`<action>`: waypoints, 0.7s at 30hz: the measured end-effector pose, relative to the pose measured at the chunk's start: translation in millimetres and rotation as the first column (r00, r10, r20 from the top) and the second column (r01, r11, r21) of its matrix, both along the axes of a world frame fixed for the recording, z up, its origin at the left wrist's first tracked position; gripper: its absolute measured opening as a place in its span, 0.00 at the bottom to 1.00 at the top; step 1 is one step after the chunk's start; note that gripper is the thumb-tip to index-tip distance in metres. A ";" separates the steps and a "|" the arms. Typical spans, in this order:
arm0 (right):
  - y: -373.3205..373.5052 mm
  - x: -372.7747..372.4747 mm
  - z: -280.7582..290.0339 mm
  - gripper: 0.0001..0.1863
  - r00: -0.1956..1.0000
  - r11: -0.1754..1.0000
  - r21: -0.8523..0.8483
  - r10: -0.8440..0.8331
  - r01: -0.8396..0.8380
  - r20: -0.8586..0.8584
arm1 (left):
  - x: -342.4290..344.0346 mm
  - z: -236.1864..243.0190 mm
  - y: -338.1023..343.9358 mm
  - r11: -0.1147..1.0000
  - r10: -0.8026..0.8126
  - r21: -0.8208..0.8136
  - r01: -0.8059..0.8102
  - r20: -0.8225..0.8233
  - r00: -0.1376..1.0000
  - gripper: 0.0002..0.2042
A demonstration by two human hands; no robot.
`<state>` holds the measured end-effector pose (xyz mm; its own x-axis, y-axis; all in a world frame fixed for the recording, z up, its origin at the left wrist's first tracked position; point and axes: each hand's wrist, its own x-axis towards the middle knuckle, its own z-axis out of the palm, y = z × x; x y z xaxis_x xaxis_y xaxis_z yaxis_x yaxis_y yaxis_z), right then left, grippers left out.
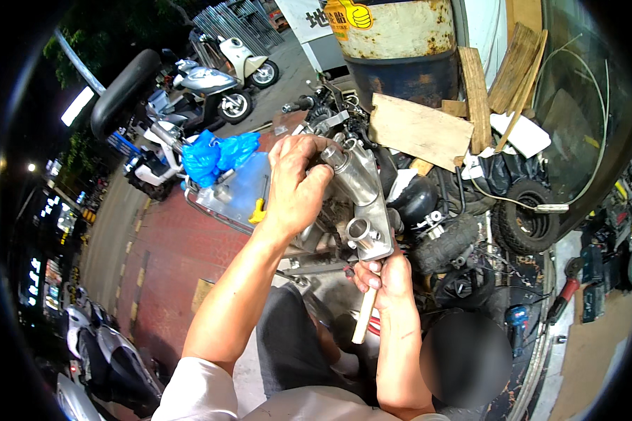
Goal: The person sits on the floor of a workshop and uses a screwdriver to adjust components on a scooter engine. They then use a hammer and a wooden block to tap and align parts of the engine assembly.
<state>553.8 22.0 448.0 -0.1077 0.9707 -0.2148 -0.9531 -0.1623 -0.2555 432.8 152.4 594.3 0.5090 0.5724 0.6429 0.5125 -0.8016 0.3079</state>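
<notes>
A silver metal bracket (380, 228) with upright round tubes stands before me, tilted in the middle of the view. My left hand (295, 184) is closed around the top of its larger tube (356, 175), thumb against the metal. Below the bracket's near end, my right hand (392, 279) has its fingers wrapped round a pale wooden stick (364, 317). The stick's upper end is hidden by the hand and bracket. Whether the right fingers also bear the bracket's weight, I cannot tell. A yellow-handled screwdriver (258, 210) lies just beyond my left wrist.
Blue plastic bags (218, 156) rest at the left on a metal-framed stand. Wooden boards (421, 130), a rusty drum (400, 63), a small tyre (527, 219) and motorcycle parts crowd the right. A blue power tool (517, 328) lies near a blurred dark round shape (467, 358). Scooters (211, 83) are parked beyond.
</notes>
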 end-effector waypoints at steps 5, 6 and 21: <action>-13.3 30.9 7.0 0.26 0.954 0.995 -0.090 0.077 -0.053 0.290 | -0.9 -4.5 -1.6 1.000 0.023 0.004 -0.023 0.051 0.998 0.16; -16.0 36.0 10.1 0.26 0.923 0.996 -0.084 0.068 -0.039 0.379 | -2.7 -4.3 -0.9 1.000 0.008 0.005 -0.009 0.065 0.998 0.16; -27.0 57.3 -44.6 0.21 0.906 0.918 -0.308 -0.107 0.248 0.410 | -24.9 -26.7 16.8 0.976 -0.092 -0.122 0.178 0.509 0.856 0.11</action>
